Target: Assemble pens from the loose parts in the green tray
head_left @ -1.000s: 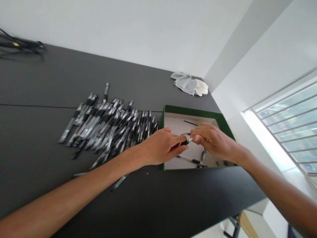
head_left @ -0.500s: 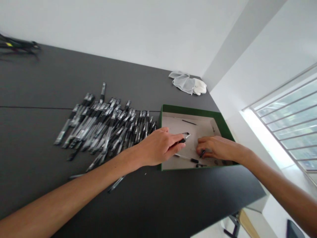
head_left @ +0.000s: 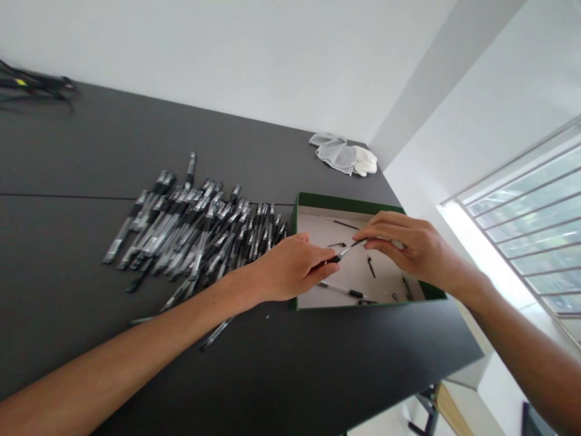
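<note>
My left hand (head_left: 297, 267) is closed round a pen (head_left: 334, 258), whose dark grip and tip stick out past the fingers over the green box (head_left: 296, 242). Opposite it, my right hand (head_left: 402, 239) pinches a thin dark pen refill (head_left: 358, 242) at the pen's tip. Where the two join is too small to make out. Inside the box lie a black pen cap (head_left: 371, 266), another pen (head_left: 342, 290) with a black grip, a thin dark rod (head_left: 346, 224) and a few small dark pieces.
Left of the box, a heap of many clear and black pens (head_left: 195, 224) covers part of the dark table (head_left: 281, 375). White gloves (head_left: 342, 154) lie near the wall. Black cables (head_left: 36, 85) are at the far left; a barred window (head_left: 535, 236) is at the right.
My right hand has let go of a black cap inside the box and risen to the tip of the pen. The left hand has kept its place and its hold.
</note>
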Tool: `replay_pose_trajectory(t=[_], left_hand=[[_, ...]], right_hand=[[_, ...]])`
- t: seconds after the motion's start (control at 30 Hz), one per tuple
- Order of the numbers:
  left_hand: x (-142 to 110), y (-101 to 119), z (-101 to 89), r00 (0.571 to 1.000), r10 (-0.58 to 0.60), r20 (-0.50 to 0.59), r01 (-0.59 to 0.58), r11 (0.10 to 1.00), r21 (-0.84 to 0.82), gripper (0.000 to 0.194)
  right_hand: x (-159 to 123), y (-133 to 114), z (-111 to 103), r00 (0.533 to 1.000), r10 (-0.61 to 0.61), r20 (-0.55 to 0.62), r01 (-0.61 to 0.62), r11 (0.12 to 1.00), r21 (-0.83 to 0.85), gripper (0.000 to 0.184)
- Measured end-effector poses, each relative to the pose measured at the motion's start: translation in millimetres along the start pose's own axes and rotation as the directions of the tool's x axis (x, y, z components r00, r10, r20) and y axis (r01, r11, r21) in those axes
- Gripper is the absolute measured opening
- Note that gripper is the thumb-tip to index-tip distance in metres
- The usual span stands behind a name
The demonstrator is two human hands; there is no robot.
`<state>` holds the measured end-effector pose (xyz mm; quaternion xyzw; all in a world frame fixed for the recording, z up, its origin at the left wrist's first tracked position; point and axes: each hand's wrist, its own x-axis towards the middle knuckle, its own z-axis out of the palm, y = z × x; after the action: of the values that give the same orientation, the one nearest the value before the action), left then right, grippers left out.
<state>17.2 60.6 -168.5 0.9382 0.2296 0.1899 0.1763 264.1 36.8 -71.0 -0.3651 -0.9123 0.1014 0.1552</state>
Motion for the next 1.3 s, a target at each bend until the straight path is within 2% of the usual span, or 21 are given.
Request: replay_pose_trajectory(t=[0.2,0.4,0.67,0.83,0.9,0.97,1.03,1.07,1.13,1.17,1.23,1.3], left_hand=[[-0.7,-0.7,1.2,0.999,0.019,-0.029,-0.020,1.000,-0.009,0.038],[-0.9,-4.2,5.7,0.997,0.037,-0.066,-0.045,0.991,-0.128,0.030],[-3.9,-3.1,7.7,0.989,0.022,-0.147,-0.062,0.960,-0.273,0.026],[-3.3,-1.5,13.5,0.982,-0.012,-0.190,-0.053,0.940,-0.338,0.028],[-2.3,2.2,6.4,0.975,-0.073,-0.208,-0.020,0.912,-0.411,0.033],[-2.7,6.7,-10.7,0.962,-0.169,-0.215,0.032,0.850,-0.526,0.039],[-5.7,9.1,-35.3,0.928,-0.285,-0.241,0.099,0.811,-0.576,0.042],[-8.5,8.4,-48.4,0.899,-0.354,-0.258,0.154,0.808,-0.569,0.043],[-16.7,1.2,-70.5,0.842,-0.477,-0.252,0.306,0.806,-0.506,0.047],[-22.1,-5.6,-78.0,0.821,-0.529,-0.213,0.394,0.796,-0.459,0.049],[-35.1,-24.4,-83.8,0.802,-0.590,-0.093,0.533,0.777,-0.333,0.052],[-49.9,-45.1,-80.2,0.787,-0.617,-0.010,0.606,0.775,-0.182,0.053]], right_hand=[[5.9,0.8,12.1,0.996,-0.074,0.049,0.077,0.995,-0.068,0.024],[16.3,-9.9,10.8,0.971,-0.155,0.180,0.181,0.974,-0.138,0.023],[21.9,-15.6,9.0,0.962,-0.228,0.147,0.252,0.953,-0.169,0.028],[27.5,-21.9,4.5,0.955,-0.230,0.185,0.269,0.936,-0.227,0.026],[26.0,-23.5,-4.7,0.980,-0.158,0.124,0.185,0.949,-0.255,0.028],[19.3,-19.8,-14.9,1.000,-0.015,-0.020,0.009,0.962,-0.271,0.044],[6.9,-9.1,-22.1,0.978,0.142,-0.152,-0.176,0.953,-0.245,0.054],[-0.9,-1.5,-23.6,0.962,0.208,-0.177,-0.245,0.943,-0.227,0.052],[-18.2,15.8,-22.2,0.941,0.312,-0.133,-0.334,0.919,-0.207,0.042],[-26.8,24.4,-19.8,0.932,0.351,-0.087,-0.362,0.910,-0.203,0.037],[-42.3,39.2,-13.2,0.918,0.397,0.001,-0.389,0.901,-0.189,0.034],[-54.3,49.8,-6.8,0.911,0.410,0.054,-0.397,0.904,-0.160,0.034]])
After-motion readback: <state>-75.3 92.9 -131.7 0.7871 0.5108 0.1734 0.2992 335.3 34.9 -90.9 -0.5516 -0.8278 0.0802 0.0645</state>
